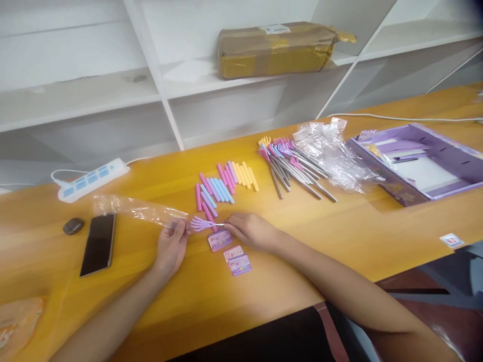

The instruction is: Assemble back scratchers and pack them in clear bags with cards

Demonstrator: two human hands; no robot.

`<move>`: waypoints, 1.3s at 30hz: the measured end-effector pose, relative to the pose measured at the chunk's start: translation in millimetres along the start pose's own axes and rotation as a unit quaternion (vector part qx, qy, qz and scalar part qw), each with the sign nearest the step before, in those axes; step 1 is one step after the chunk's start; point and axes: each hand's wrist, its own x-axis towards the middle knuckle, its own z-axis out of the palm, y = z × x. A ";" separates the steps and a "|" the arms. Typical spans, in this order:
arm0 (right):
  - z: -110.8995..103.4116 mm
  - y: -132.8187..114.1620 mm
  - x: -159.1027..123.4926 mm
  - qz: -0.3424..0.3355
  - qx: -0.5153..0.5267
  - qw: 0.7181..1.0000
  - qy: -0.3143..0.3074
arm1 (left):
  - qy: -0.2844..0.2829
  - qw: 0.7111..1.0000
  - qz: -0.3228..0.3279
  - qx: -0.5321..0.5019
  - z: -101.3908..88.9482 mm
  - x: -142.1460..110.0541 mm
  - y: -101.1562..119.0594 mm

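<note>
My left hand (171, 249) is closed on the end of a long clear plastic bag (139, 211), which stretches out to the left. My right hand (251, 231) grips the thin metal rod of a back scratcher, whose purple hand-shaped head (201, 224) points at the bag's end. Whether that head is inside the bag's mouth I cannot tell. Below it lie small printed purple cards (237, 262), and another card (219, 240) is close under my right fingers. Beyond my hands are several coloured tubes: pink (198, 197), blue (225, 191) and yellow (246, 176).
Several back scratchers (298, 168) lie heaped at the back, against a pile of clear bags (339, 156). To the right is an open purple box (400, 188). A phone (98, 245), a dark earbud case (73, 226) and a power strip (93, 180) lie left. A taped carton (275, 53) sits on the shelf.
</note>
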 end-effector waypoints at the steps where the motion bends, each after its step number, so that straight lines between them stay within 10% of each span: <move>1: 0.3 -0.1 -0.1 0.000 -0.003 1.000 0.005 | 0.001 1.000 0.000 0.002 0.3 0.1 -0.3; 29: 7.6 -5.8 -4.3 -0.043 -0.042 0.998 0.019 | -0.096 0.977 -0.005 0.190 -20.6 -4.9 -12.3; 39: -3.1 -2.5 -3.7 0.063 -0.069 0.996 0.006 | 0.022 0.998 0.030 0.055 -1.0 -2.0 -0.4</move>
